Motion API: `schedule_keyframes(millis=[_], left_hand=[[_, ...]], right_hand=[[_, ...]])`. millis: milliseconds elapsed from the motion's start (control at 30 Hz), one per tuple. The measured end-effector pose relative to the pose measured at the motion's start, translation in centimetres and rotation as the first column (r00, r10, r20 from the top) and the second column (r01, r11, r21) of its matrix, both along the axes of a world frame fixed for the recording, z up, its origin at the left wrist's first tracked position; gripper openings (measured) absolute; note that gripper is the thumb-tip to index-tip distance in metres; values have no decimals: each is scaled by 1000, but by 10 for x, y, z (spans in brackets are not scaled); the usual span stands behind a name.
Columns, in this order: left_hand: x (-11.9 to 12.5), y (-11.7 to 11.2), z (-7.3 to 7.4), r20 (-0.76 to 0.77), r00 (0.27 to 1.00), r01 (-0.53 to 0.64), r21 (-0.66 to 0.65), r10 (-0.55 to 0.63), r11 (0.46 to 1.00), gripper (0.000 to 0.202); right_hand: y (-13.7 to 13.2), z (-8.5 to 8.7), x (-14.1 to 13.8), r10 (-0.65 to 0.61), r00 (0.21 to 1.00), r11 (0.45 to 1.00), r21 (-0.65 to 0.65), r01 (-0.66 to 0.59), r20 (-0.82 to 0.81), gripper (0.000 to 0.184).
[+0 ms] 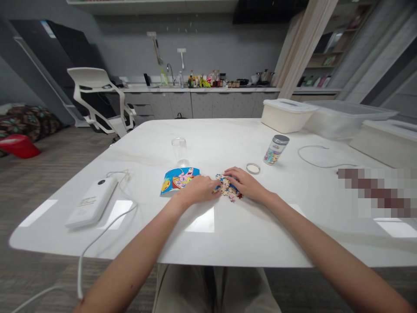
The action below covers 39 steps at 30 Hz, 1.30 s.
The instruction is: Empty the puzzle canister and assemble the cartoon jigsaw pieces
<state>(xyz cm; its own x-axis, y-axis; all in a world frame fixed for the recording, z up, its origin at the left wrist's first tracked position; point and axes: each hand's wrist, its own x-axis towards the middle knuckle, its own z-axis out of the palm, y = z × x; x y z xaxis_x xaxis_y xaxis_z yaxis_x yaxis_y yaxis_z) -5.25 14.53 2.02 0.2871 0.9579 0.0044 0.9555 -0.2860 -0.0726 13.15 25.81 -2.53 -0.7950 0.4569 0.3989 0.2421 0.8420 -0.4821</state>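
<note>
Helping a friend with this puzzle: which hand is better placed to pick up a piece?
Probably the right hand, whose fingers lie over the puzzle pieces; the left hand only reaches their edge.

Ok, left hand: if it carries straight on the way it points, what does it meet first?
The loose jigsaw puzzle pieces. The left hand points forward and inward at them, fingertips right at their edge. Depth is unclear, so it may already be touching them.
</note>
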Motion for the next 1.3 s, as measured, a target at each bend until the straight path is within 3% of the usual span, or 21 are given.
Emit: schedule_keyframes(millis=[667,933,1300], left_hand=[[-4,1,2,-108,993,40,16,-38,999,28],[-10,1,5,-172,983,66,32,-60,997,31],[-7,2,3,-128,990,68,11,-66,998,30]], right_hand=[[13,0,3,-22,993,994,109,9,113,34],[11,2,0,-82,989,995,72,73,122,35],[8,0,8,-11,991,999,44,5,134,36]])
